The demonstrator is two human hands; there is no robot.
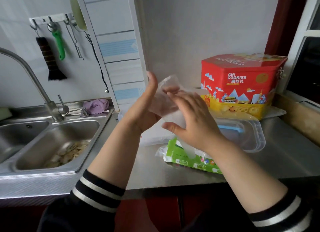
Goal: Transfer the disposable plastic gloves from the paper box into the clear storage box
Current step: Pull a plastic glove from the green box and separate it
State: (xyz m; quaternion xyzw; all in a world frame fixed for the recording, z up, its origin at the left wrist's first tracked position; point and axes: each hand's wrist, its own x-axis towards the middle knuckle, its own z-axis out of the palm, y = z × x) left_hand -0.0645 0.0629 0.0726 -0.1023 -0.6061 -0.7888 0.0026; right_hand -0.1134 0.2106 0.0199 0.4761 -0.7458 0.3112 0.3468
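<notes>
A stack of translucent plastic gloves (165,101) is held up above the counter between both hands. My left hand (145,108) supports it from the left, thumb raised and fingers behind the plastic. My right hand (192,117) covers it from the right, fingers curled over the front. Below them lies the green and white paper box (183,159), its top torn open with plastic trailing up from it. The clear storage box (254,138) sits behind my right hand, with a blue part inside.
A red and yellow cookie tin (242,86) stands at the back right. A steel double sink (55,141) with scraps and a tap (32,79) is to the left. A purple cloth (97,106) lies by the sink. Utensils hang on the wall.
</notes>
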